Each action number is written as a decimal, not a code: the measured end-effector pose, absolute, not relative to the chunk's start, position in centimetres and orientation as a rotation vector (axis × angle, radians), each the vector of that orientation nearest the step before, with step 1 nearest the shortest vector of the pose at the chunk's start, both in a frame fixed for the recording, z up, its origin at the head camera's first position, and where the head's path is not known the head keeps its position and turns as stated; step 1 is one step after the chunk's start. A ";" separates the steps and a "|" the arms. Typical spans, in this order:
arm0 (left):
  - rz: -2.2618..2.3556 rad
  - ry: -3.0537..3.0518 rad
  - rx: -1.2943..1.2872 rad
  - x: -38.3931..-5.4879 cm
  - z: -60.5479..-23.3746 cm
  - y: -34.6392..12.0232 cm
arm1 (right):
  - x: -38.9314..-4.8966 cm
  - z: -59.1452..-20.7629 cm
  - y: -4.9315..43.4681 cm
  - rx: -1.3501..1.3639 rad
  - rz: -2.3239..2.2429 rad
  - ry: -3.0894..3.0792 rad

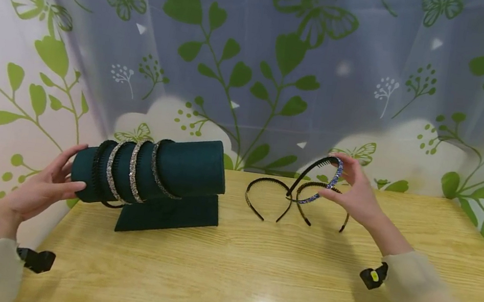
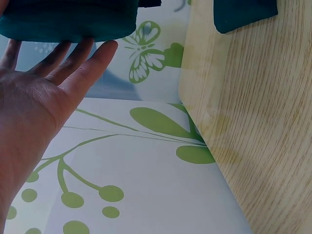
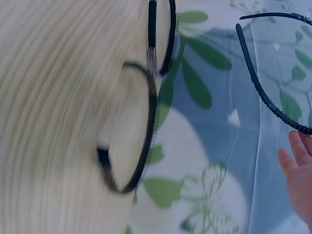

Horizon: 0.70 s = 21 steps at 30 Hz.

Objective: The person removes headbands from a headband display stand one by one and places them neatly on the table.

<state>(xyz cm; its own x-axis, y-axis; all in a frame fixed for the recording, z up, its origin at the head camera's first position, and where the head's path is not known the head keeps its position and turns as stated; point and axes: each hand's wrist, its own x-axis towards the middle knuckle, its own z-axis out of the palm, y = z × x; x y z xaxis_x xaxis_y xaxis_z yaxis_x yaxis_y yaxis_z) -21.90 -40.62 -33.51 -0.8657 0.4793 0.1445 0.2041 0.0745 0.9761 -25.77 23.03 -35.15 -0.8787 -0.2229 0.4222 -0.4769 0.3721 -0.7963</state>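
Observation:
A dark green velvet headband stand (image 1: 193, 167), a roll over a sloped base (image 1: 167, 217), is at the left of the table. My left hand (image 1: 39, 189) grips the roll's left end, thumb in front and fingers behind; the left wrist view shows fingertips against the roll end (image 2: 73, 27). Around the roll sit several headbands, among them a black one (image 1: 96, 172) and a silver glittery one (image 1: 133, 169). My right hand (image 1: 357, 193) pinches a blue glittery headband (image 1: 339, 171) with toothed inner side, raised above the table. In the right wrist view this headband (image 3: 261, 92) reaches up from the fingertips.
Two dark headbands stand near the table's back edge, one on the left (image 1: 253, 208) and one on the right (image 1: 346, 220), partly behind the held one. A curtain (image 1: 244, 69) with green leaves and butterflies hangs behind the wood-grain table (image 1: 214, 281).

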 end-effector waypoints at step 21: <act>1.886 2.127 0.698 -21.7 -33.3 -40.4 | -22.2 -35.9 35.3 0.183 1.209 -2.623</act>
<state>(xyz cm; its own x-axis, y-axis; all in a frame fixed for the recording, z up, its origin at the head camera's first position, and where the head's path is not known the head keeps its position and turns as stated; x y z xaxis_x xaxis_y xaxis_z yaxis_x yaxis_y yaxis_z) -21.66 -40.44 -33.33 -0.8649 0.4792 0.1493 0.2056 0.0669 0.9764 -22.19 35.32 -35.93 -0.9618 -0.0105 0.2736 -0.2149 0.6483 -0.7304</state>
